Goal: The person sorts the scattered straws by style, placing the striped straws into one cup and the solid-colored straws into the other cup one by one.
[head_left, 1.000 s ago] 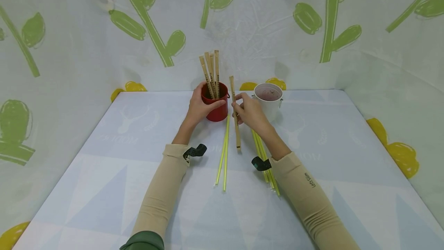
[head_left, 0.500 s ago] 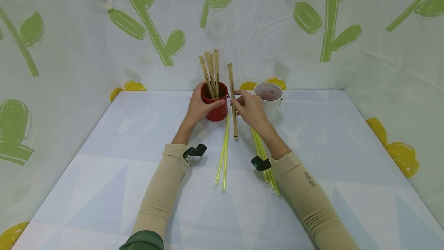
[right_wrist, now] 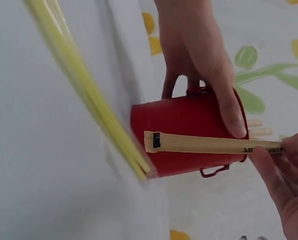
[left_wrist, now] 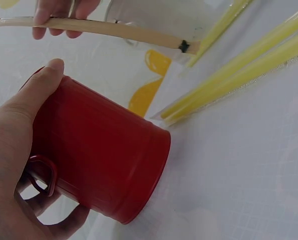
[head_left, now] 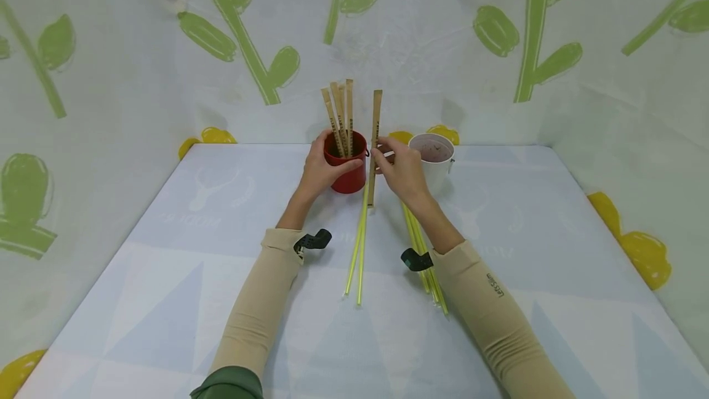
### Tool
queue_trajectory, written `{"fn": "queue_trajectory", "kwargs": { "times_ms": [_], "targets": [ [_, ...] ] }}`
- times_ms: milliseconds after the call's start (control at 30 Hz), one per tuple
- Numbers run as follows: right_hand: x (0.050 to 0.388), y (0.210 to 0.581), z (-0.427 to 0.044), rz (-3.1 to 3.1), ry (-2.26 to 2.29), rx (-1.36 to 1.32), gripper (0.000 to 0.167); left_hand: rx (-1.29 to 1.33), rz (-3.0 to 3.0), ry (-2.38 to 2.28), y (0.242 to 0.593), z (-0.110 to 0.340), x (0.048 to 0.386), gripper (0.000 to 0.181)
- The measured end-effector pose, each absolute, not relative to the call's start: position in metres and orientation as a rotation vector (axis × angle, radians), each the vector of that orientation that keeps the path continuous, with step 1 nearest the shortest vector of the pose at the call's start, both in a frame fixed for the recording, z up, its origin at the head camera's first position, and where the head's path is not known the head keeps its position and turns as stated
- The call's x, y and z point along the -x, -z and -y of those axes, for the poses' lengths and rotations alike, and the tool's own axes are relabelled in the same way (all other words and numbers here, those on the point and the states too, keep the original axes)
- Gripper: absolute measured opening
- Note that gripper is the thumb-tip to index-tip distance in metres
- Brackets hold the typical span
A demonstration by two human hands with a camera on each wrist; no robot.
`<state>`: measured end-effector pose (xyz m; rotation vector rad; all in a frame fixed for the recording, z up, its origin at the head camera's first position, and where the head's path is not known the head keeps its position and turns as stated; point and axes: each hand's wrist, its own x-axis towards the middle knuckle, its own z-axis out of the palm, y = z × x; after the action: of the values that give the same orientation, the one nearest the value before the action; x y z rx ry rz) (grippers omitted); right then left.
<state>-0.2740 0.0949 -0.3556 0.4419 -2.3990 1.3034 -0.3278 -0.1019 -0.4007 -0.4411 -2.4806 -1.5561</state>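
My left hand (head_left: 317,174) grips a small red metal bucket (head_left: 348,183), its thumb over the near rim and its fingers round the far left side. Several brown paper-wrapped straws (head_left: 339,119) stand in the bucket, leaning a little apart. Just right of the bucket, my right hand (head_left: 403,171) pinches another brown paper-wrapped straw (head_left: 377,112) between thumb and fingers. It is held nearly upright, printed lettering on the paper. The right wrist view shows this straw's dark-marked lower end (right_wrist: 156,141) in front of the bucket's wall, below the rim.
A white bucket (head_left: 436,171) stands behind my right hand, with nothing seen above its rim. Yellow straws in clear wrap (head_left: 354,263) lie on the table before the red bucket. Several more yellow straws (head_left: 414,229) lie partly under my right wrist. A patterned sheet hangs behind.
The brown straw in my right hand has risen well above its earlier height, its lower end tipping left. My left hand keeps its grip on the red bucket, which stays in place.
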Motion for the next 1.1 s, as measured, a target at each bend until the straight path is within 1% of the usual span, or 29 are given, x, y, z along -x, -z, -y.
{"fn": "queue_trajectory", "kwargs": {
  "times_ms": [300,567,700,833,1100],
  "targets": [
    [0.284,0.332,-0.091,2.319,-1.296,-0.531,0.028,0.435,2.480,1.565,0.401,0.102,0.327,0.089],
    [0.296,0.292,-0.082,2.215,-1.258,-0.557,0.027,0.412,2.496,1.554,0.402,0.102,0.329,0.090],
    [0.296,0.279,-0.075,2.179,-1.282,-0.566,0.027,0.404,2.503,1.555,0.400,0.100,0.329,0.090],
    [0.295,0.276,-0.070,2.182,-1.297,-0.580,0.026,0.412,2.496,1.560,0.400,0.099,0.329,0.089],
    [0.296,0.288,-0.066,2.258,-1.296,-0.588,0.027,0.414,2.491,1.563,0.400,0.100,0.328,0.086]
  ]
}}
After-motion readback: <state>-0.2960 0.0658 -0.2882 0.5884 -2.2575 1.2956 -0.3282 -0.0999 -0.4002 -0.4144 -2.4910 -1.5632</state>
